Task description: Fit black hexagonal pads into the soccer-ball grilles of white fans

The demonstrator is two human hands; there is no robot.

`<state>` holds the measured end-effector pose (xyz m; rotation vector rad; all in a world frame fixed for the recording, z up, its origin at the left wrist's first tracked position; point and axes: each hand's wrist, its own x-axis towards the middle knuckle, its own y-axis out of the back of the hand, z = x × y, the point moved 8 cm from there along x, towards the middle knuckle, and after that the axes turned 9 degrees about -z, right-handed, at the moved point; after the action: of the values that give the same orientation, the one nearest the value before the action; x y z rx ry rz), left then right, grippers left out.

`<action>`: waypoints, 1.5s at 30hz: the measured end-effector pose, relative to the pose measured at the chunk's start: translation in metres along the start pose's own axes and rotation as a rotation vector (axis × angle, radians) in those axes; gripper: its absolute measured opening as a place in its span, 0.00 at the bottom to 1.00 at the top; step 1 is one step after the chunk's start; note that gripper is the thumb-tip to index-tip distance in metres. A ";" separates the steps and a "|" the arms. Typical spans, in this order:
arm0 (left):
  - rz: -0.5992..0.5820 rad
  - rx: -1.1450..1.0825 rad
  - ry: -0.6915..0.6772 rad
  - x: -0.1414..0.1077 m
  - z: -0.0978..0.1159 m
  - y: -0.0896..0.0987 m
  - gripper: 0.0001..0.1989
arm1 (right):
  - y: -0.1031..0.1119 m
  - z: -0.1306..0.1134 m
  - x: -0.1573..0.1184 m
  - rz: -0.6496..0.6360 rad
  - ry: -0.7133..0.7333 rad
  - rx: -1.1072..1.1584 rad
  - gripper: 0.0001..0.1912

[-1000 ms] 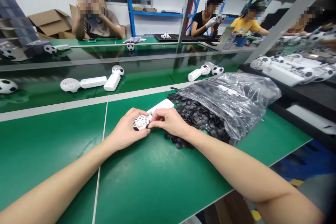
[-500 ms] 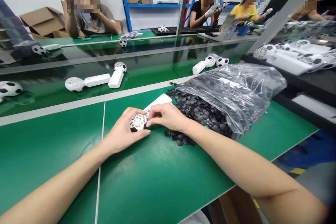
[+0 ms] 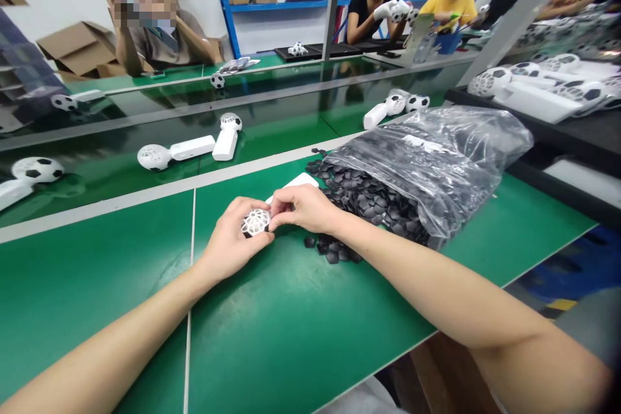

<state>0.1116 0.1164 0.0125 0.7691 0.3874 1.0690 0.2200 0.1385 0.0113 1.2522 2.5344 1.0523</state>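
Note:
A white handheld fan with a soccer-ball head (image 3: 255,222) lies on the green table, its handle (image 3: 306,179) pointing away to the right. My left hand (image 3: 237,231) is wrapped round the fan head, thumb in front and fingers behind. On the head's right edge, my right hand (image 3: 298,208) pinches with thumb and forefinger; what sits between the fingertips is too small and hidden to make out. Dark patches show on the head's lower rim. Just right of my hands, black pentagon pieces (image 3: 373,204) spill from a clear plastic bag (image 3: 451,149).
Behind a pale rail, a green conveyor belt (image 3: 272,142) carries several white fans (image 3: 193,147). At right, a black tray (image 3: 528,136) holds more fans. Several co-workers sit across the line, one in a yellow shirt (image 3: 449,10). The table's front edge runs at lower right.
The fans on the belt have shifted to the right. Both my hands stay at the fan head, my right fingertips moved only slightly. The view has shifted a little.

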 end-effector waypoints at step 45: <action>-0.457 0.719 -0.343 0.000 0.027 0.011 0.30 | 0.052 0.027 -0.033 0.051 -0.411 -0.623 0.08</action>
<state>0.1221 0.1091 0.0390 1.3964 0.6256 0.3354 0.2858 0.1504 0.0178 1.1884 1.6931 1.2923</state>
